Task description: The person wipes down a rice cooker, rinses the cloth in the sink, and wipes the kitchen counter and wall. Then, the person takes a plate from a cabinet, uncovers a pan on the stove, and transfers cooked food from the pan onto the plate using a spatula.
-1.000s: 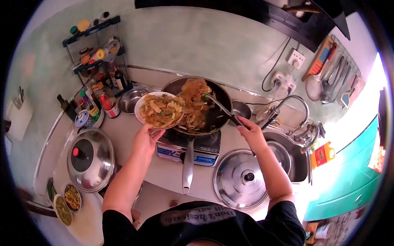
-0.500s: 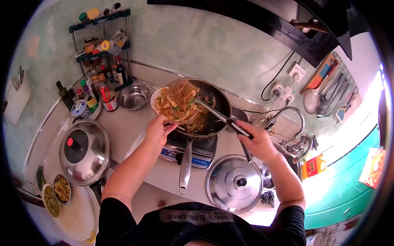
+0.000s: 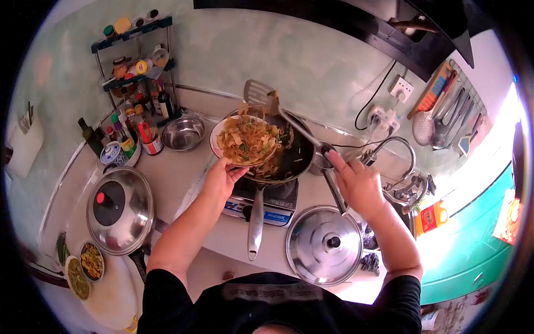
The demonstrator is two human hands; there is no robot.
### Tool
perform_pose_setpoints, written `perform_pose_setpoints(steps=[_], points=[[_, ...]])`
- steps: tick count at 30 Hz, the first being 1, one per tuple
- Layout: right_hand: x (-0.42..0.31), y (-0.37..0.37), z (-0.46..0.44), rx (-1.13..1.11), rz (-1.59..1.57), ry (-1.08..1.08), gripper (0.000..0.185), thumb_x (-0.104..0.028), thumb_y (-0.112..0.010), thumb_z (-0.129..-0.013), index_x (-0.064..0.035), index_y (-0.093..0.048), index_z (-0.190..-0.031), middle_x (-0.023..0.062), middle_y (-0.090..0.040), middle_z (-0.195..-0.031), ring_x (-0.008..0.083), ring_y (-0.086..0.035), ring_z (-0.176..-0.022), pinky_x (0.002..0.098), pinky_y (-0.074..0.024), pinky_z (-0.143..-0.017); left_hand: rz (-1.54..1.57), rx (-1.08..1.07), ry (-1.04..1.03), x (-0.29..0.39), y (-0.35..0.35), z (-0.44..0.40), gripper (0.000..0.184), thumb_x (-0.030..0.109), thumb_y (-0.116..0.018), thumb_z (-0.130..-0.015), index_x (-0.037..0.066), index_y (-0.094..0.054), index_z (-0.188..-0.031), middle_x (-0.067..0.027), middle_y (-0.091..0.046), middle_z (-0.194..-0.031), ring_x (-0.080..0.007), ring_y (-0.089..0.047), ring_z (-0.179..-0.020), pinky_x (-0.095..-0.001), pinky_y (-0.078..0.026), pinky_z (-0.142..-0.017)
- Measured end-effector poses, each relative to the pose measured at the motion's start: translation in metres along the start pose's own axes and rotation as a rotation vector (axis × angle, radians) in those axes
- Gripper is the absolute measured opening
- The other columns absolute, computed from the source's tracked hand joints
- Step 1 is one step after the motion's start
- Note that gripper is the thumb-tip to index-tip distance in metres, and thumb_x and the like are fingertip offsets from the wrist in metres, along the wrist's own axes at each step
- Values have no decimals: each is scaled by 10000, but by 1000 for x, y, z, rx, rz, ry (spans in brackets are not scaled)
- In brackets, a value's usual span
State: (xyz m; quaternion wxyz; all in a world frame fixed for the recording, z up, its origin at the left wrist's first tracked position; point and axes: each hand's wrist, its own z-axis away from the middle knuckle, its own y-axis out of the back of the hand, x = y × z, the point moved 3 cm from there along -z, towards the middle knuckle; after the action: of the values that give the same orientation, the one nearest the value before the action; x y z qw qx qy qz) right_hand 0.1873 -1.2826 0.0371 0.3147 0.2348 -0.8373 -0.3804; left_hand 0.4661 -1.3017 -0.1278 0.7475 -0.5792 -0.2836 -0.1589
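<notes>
My left hand (image 3: 219,179) grips the near rim of a white plate (image 3: 216,140), tilted over the left part of the frying pan (image 3: 302,157). Brownish noodles (image 3: 245,138) with green bits are heaped on the plate. My right hand (image 3: 357,186) is closed round the dark handle end of a metal slotted spatula (image 3: 300,125). Its blade is raised above the far rim of the pan, with a piece of food stuck near its neck. Some noodles and green scraps lie in the pan, which sits on a portable gas stove (image 3: 272,214) with its handle toward me.
A steel lid (image 3: 311,250) lies right of the pan handle, and a lidded pan (image 3: 125,222) stands left. A steel bowl (image 3: 183,132), sauce bottles (image 3: 146,131) and a spice rack (image 3: 136,80) line the back left. At right are a faucet (image 3: 409,161) and hanging utensils (image 3: 445,114).
The spatula has lifted from the noodles, its blade now up beyond the pan's far rim. The noodles sit lower on the plate. The plate has shifted slightly right.
</notes>
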Motion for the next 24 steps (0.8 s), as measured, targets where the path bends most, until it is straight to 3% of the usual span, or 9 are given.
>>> perform_pose_setpoints(steps=[3, 5, 6, 7, 9, 10, 18, 20, 24], points=[[16, -8, 1, 42, -243, -166, 452, -138, -567, -746, -136, -459, -1185, 129, -508, -673, 282, -537, -553, 364, -444, -477, 28, 50, 35, 0, 0, 1, 245, 107, -479, -782, -41, -463, -977, -143, -558, -914, -270, -573, -814, -375, -529, -720], [28, -19, 7, -31, -430, -399, 398, -118, -563, -751, -110, -499, -1143, 170, -566, -781, 355, -552, -703, 376, -453, -625, 57, 71, 17, 4, -2, 3, 235, 110, -443, -801, -56, -472, -966, -151, -574, -861, -280, -582, -782, -362, -519, -724], [33, -32, 12, -74, -482, -453, 398, -104, -564, -753, -74, -495, -1144, 188, -586, -848, 318, -578, -733, 341, -454, -673, 33, 68, 30, 8, -4, 4, 235, 110, -443, -801, -56, -472, -966, -151, -574, -861, -280, -582, -782, -362, -519, -724], [36, -45, 20, -72, -493, -481, 398, -104, -564, -753, -74, -495, -1144, 188, -586, -848, 318, -578, -733, 341, -454, -673, 20, 68, 16, 12, -7, 6, 238, 107, -447, -794, -58, -471, -964, -152, -579, -844, -279, -585, -775, -365, -521, -724], [40, -76, 38, -182, -718, -640, 378, -102, -565, -762, -39, -501, -1129, 184, -600, -870, 213, -583, -704, 296, -447, -668, -16, 64, 16, 21, -12, 7, 241, 105, -450, -788, -60, -470, -963, -153, -583, -828, -278, -588, -768, -368, -523, -724], [40, -92, 48, -187, -811, -682, 392, -182, -576, -742, -78, -514, -1115, 193, -582, -747, 310, -567, -697, 356, -443, -645, -16, 54, -12, 27, -14, 7, 243, 101, -450, -783, -61, -471, -961, -154, -585, -822, -275, -590, -769, -373, -524, -731], [15, -121, 69, -286, -1094, -759, 381, -163, -565, -768, -20, -501, -1116, 180, -590, -948, 254, -576, -825, 294, -424, -741, -92, -19, -104, 70, -47, 9, 225, 83, -463, -776, -45, -481, -960, -145, -580, -906, -255, -592, -809, -371, -528, -740], [13, -120, 69, -288, -1087, -753, 383, -163, -566, -767, -19, -500, -1116, 183, -591, -942, 256, -576, -819, 295, -425, -736, -97, -23, -150, 76, -59, 10, 286, 98, -429, -790, -63, -456, -1025, -185, -578, -945, -309, -603, -782, -319, -550, -676], [11, -110, 64, -385, -1054, -772, 386, -162, -569, -765, -17, -501, -1117, 189, -589, -943, 265, -574, -809, 301, -424, -733, -107, 1, -172, 86, -82, 11, 282, 91, -436, -791, -62, -451, -1027, -184, -576, -943, -306, -601, -788, -324, -551, -673]])
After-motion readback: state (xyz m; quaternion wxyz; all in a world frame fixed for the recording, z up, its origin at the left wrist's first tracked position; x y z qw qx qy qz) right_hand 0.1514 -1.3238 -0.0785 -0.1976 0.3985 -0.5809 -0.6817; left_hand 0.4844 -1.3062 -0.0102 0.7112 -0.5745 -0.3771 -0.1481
